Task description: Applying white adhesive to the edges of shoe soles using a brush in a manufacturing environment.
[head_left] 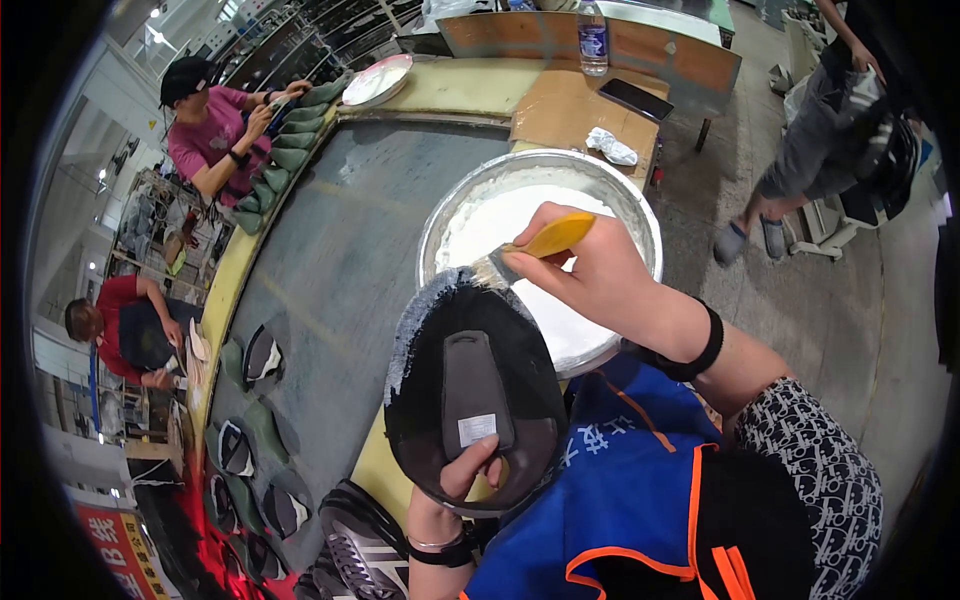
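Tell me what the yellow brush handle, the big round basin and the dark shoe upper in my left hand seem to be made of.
Brush handle: varnished wood or plastic; its smooth yellow surface leaves either open.
Basin: probably metal, given its silvery, shiny rim.
Shoe upper: likely soft textile, judging by its mostly matt black inside; exact fibre unclear.

- Your right hand (607, 266) pinches, thumb against fingers, beyond and right of your left.
- Your left hand (455, 482) grips, thumb uppermost.
- Your right forearm (745, 365) slants outward behind its hand.
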`<action>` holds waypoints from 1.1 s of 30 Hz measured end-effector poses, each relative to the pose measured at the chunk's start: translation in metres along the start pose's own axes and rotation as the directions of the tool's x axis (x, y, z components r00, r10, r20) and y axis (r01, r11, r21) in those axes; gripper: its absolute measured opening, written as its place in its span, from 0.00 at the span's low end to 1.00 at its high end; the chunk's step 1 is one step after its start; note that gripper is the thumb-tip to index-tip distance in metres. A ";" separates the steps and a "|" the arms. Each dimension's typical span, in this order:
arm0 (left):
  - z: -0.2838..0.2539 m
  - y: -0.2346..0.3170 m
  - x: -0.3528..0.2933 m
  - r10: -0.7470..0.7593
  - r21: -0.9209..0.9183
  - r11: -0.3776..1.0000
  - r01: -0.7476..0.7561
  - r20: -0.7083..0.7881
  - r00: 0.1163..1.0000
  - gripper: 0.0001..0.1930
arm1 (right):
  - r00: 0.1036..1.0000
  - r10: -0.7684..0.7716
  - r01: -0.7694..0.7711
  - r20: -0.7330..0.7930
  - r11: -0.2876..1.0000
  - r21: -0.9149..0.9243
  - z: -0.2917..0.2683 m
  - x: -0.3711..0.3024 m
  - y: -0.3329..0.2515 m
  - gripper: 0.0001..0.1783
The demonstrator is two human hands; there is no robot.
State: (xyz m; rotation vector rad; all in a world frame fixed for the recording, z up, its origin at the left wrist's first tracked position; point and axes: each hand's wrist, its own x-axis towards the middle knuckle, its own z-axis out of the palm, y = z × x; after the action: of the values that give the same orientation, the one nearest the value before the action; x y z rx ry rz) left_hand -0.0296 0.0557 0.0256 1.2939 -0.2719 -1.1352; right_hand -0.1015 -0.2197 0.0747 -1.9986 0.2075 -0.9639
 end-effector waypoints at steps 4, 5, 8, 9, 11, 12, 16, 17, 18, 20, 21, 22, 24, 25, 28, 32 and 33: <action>0.002 0.010 -0.003 -0.034 0.017 0.999 0.035 -0.057 0.998 0.11 | 0.982 0.166 -0.161 0.094 0.985 -0.060 -0.002 -0.010 -0.001 0.11; 0.002 0.011 -0.003 -0.036 0.016 0.999 0.037 -0.062 0.997 0.11 | 0.981 0.167 -0.162 0.098 0.985 -0.056 -0.002 -0.014 -0.003 0.11; 0.007 0.020 0.000 0.040 0.172 0.985 -0.006 -0.193 0.980 0.09 | 0.906 0.302 -0.302 0.296 0.952 -0.049 -0.002 -0.026 -0.008 0.13; 0.008 0.022 0.002 0.037 0.174 0.985 -0.003 -0.193 0.981 0.09 | 0.906 0.304 -0.304 0.295 0.951 -0.047 -0.002 -0.029 -0.010 0.13; 0.011 0.024 0.005 0.139 0.238 0.968 -0.086 -0.217 0.966 0.09 | 0.870 0.301 -0.294 0.391 0.952 -0.079 -0.002 -0.033 -0.013 0.13; 0.011 0.023 0.006 0.141 0.255 0.964 -0.075 -0.251 0.958 0.09 | 0.881 0.271 -0.255 0.387 0.962 -0.094 -0.002 -0.033 -0.015 0.13; 0.010 0.020 0.011 0.177 0.308 0.947 -0.091 -0.265 0.948 0.09 | 0.981 0.137 -0.132 0.136 0.990 -0.044 -0.001 -0.020 -0.027 0.14; 0.012 0.021 0.012 0.176 0.310 0.946 -0.090 -0.261 0.949 0.09 | 0.982 0.139 -0.134 0.131 0.990 -0.046 0.000 -0.016 -0.025 0.14; 0.016 0.022 0.011 0.179 0.347 0.934 -0.089 -0.237 0.955 0.10 | 0.994 0.067 -0.066 0.081 0.998 -0.018 0.001 -0.013 -0.022 0.14; 0.019 0.022 0.012 0.197 0.400 0.911 -0.098 -0.213 0.957 0.12 | 0.997 0.020 -0.020 0.073 1.000 -0.007 0.005 -0.012 -0.015 0.14; 0.016 0.019 0.013 0.197 0.401 0.911 -0.097 -0.217 0.956 0.12 | 0.997 0.019 -0.019 0.075 1.000 -0.003 0.005 -0.014 -0.015 0.14; 0.011 0.014 0.016 0.222 0.402 0.909 -0.112 -0.238 0.946 0.13 | 0.982 0.099 -0.098 0.159 0.995 -0.018 0.004 -0.018 -0.016 0.14; 0.010 0.016 0.017 0.270 0.430 0.893 -0.133 -0.276 0.922 0.15 | 0.931 0.222 -0.226 0.290 0.974 -0.019 0.003 -0.026 -0.017 0.14; 0.008 0.015 0.020 0.286 0.418 0.898 -0.138 -0.317 0.904 0.16 | 0.930 0.223 -0.228 0.292 0.974 -0.017 0.002 -0.029 -0.016 0.14; -0.009 0.000 0.033 0.366 0.471 0.863 -0.182 -0.337 0.867 0.17 | 0.881 0.238 -0.223 0.409 0.971 -0.085 -0.002 -0.031 -0.016 0.14; -0.013 -0.012 0.044 0.451 0.544 0.812 -0.210 -0.358 0.817 0.19 | 0.925 0.207 -0.194 0.319 0.978 -0.072 0.001 -0.017 -0.029 0.17; -0.010 -0.013 0.045 0.481 0.530 0.808 -0.257 -0.342 0.807 0.23 | 0.955 0.123 -0.114 0.269 0.992 -0.047 0.006 -0.016 -0.024 0.18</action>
State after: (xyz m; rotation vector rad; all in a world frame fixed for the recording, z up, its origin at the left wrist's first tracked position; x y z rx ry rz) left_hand -0.0075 0.0281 -0.0072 1.7936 -0.4400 -0.3892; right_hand -0.1130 -0.1935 0.0828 -2.0956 0.1881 -0.6058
